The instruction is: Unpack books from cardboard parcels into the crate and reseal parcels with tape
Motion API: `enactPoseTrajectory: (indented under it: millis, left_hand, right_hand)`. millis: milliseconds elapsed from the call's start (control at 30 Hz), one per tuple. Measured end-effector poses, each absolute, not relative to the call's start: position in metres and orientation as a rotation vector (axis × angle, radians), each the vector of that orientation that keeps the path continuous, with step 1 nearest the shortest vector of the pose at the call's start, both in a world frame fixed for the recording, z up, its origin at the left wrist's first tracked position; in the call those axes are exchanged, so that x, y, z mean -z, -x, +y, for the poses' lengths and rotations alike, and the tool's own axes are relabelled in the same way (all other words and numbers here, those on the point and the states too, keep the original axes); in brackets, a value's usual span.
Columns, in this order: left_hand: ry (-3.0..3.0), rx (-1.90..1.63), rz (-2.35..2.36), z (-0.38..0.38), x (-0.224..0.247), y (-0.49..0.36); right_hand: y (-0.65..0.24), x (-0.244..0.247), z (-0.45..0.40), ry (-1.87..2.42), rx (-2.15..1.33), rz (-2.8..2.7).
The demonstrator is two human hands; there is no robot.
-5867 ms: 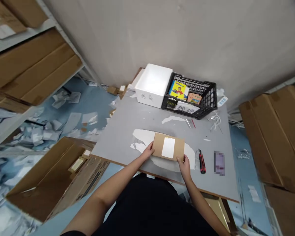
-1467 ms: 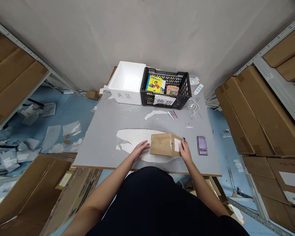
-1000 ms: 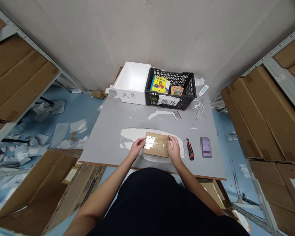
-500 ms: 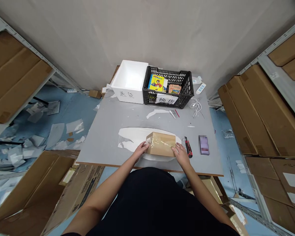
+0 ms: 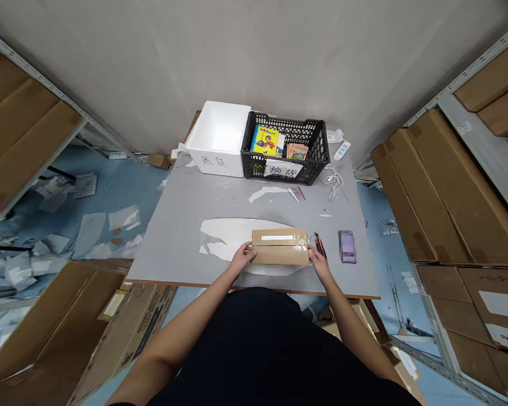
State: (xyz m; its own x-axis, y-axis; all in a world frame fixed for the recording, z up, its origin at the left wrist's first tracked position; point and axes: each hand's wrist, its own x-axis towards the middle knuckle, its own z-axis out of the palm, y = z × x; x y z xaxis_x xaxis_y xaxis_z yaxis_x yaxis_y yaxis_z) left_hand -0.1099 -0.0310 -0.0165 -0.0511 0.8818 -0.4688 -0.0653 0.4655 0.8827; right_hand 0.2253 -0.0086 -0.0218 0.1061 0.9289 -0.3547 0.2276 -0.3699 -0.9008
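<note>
Between the two hands, on the grey board tabletop (image 5: 173, 254), lies a flat kraft-brown cardboard parcel (image 5: 279, 247), wrapped in glossy clear tape that catches the light at its right end. It has just been turned: the long side now runs across the view, and a narrow white strip shows along its upper face, where the broad white label showed before. The left hand (image 5: 242, 259) cups the parcel's left end and the right hand (image 5: 319, 265) presses against its right end, so the grip is wide, spanning the whole length and holding the parcel between them.

Just past the right hand sits a black-and-red utility knife (image 5: 319, 243), partly hidden by the fingers, with a pixelated purple rectangle (image 5: 347, 247) further right (too blurred to identify). Under and left of the grip spreads a smooth, irregular white patch (image 5: 224, 237). Well beyond the grip stand a white polystyrene box (image 5: 214, 163), hollow and thick-walled, and a black plastic mesh crate (image 5: 317, 141) holding a yellow picture book (image 5: 265, 141). A coiled white cable (image 5: 334, 183) lies just right of the crate.
</note>
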Motion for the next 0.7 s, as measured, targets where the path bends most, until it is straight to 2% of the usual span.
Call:
enactPoseTrajectory:
  millis: [133, 367, 700]
  left_hand:
    - [-0.829, -1.005, 1.57, -0.03, 0.012, 0.133]
    - [-0.724, -1.032, 1.526, -0.04, 0.016, 0.157]
    - [-0.62, -1.032, 1.476, -0.043, 0.02, 0.154]
  right_hand:
    - [-0.175, 0.029, -0.013, 1.575, -1.429, -1.158]
    - [-0.133, 0.012, -0.009, 1.599, -0.71, -1.871]
    - [-0.147, 0.009, -0.016, 1.543, -0.549, -2.229]
